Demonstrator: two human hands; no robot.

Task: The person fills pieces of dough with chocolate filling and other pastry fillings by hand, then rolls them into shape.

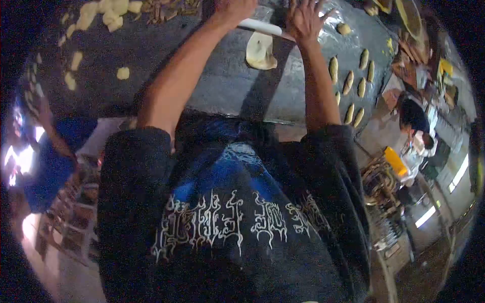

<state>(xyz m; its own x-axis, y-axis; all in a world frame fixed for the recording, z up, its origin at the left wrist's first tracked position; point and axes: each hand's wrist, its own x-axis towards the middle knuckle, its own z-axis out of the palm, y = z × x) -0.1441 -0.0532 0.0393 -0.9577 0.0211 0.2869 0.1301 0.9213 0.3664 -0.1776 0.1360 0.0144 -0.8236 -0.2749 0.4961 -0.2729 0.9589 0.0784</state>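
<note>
A white rolling pin (260, 26) lies slantwise on the dark worktop, just beyond a flattened piece of pale dough (258, 52). The near end of the dough is curled up. My left hand (236, 8) is at the pin's left end; its fingers are partly cut off by the top edge, so their grip cannot be made out. At the pin's right end, my right hand (304, 21) rests with the palm over the handle and the fingers spread forward.
Several shaped dough rolls (349, 82) lie in rows on the right of the worktop (202, 86). Dough lumps (112, 12) sit at the far left, a small piece (123, 73) nearer. A person in blue (53, 156) stands left; another person (419, 126) is at right.
</note>
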